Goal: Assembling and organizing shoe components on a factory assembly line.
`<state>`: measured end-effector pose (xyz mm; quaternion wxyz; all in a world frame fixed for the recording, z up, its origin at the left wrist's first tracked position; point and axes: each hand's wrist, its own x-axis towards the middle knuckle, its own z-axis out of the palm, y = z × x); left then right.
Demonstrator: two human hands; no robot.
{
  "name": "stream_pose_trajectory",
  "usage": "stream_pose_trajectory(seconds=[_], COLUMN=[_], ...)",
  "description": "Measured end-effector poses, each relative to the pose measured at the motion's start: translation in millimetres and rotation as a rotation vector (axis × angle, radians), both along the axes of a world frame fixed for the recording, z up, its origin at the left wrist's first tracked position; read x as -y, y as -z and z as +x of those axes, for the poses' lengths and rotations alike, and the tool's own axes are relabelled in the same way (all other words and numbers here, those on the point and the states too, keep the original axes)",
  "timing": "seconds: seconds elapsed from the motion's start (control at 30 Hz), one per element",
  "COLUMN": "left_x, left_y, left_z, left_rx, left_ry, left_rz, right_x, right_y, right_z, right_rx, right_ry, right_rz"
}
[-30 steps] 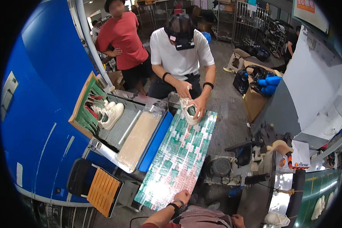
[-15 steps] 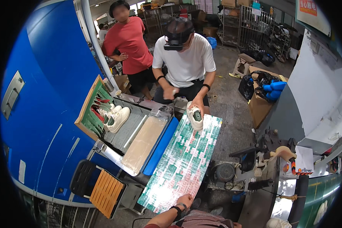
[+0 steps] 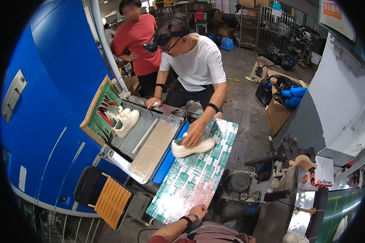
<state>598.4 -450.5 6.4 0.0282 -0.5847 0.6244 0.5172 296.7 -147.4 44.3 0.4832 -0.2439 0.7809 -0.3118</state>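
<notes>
My left hand (image 3: 198,211) rests by the near edge of a table with a shiny green, white and pink patterned cover (image 3: 198,184). Its fingers are curled in, and what they hold, if anything, is hidden. Of my right hand (image 3: 252,239) only a scrap of skin shows at the lower edge. Across the table a person in a white T-shirt (image 3: 196,67) leans over. One of that person's hands grips a cream sneaker (image 3: 190,150), lying crosswise on the cover. Their other hand (image 3: 153,102), with something small and white, touches the conveyor's far frame.
Left of the table runs a conveyor (image 3: 146,117) with cream sneakers (image 3: 125,122) before a curtained opening. A slatted chair (image 3: 113,200) stands at the lower left. A motor (image 3: 240,183) and machine parts sit right. A person in red (image 3: 138,44) stands behind.
The co-worker has swung the sneaker from upright at the far end to crosswise nearer me, and moved the other hand to the conveyor frame. My left hand stays put.
</notes>
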Motion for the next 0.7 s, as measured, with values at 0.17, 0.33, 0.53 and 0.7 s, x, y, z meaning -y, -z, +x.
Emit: stream_pose_trajectory(seconds=[0.17, 0.33, 0.53, 0.7], left_x=[50.1, 154.8, 289.4, 327.5], left_y=[-85.4, -131.8, -156.0, -112.9], left_z=[-12.7, -11.2, -4.7, -14.2], left_rx=[0.006, 0.115, 0.482, 0.809], left_ry=[0.206, 0.485, 0.422, 0.502], left_rz=[-0.204, -0.935, -0.897, -0.565], right_x=[-2.8, -31.2, -85.0, -114.4], right_y=[-6.5, 52.7, 15.7, -73.3], right_z=[2.6, -10.9, 3.2, 42.2], right_rx=[-0.003, -0.079, 0.016, 0.019], right_ry=[0.007, 0.175, 0.324, 0.344], right_rz=[-0.049, 0.196, 0.299, 0.274])
